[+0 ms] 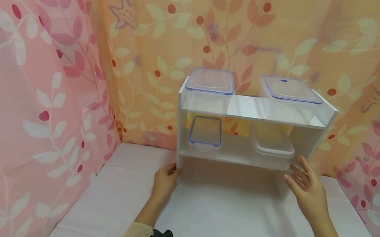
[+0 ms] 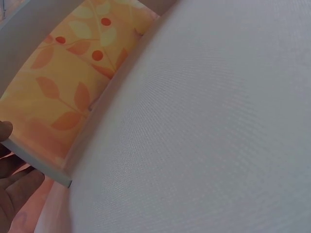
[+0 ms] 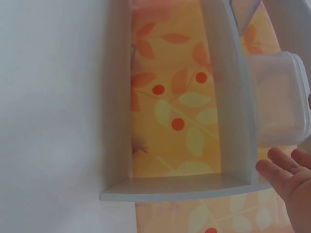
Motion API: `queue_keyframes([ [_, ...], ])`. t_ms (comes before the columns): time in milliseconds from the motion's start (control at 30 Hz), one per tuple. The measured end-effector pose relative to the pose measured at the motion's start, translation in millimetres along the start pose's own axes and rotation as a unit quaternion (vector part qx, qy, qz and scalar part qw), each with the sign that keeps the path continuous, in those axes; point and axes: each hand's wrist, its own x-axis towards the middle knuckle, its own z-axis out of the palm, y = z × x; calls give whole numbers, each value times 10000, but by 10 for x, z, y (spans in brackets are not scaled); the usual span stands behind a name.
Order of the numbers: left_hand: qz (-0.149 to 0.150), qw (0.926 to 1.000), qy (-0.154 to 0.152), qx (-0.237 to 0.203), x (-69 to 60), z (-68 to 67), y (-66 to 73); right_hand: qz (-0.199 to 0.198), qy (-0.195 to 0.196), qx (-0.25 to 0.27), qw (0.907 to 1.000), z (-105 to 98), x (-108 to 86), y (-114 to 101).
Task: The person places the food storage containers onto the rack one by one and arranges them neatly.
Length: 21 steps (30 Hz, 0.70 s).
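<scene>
A white two-tier shelf rack stands on the cloth-covered table. My left hand grips the lower front edge of its left side panel; in the left wrist view the thumb lies on one face of the panel and the fingers on the other. By the right side panel, my right hand has its fingers spread and lightly bent, holding nothing. Closest to it on the lower tier is a clear container with a white lid. Whether the right fingertips touch the panel, I cannot tell.
Two clear boxes with blue-rimmed lids, one on the left and one on the right, sit on the top tier. A smaller blue-rimmed box stands lower left. Patterned curtains enclose the table.
</scene>
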Motion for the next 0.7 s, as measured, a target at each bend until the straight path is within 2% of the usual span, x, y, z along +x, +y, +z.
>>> queue_keyframes([
  [167, -71, 9999, -19, -73, 10, -4, -3, -130, 309, -95, 9994, 8, -66, -18],
  [267, -76, 9999, -40, -141, 2, -2, -2, -156, 364, -69, 9992, 10, -116, -12],
  [533, -104, 9998, -45, -175, -3, 7, -4, -93, 269, -258, 9993, 21, -260, 19],
  [700, -77, 9998, -23, -161, -8, 14, -2, -69, 47, -519, 9986, 41, -333, 26],
])
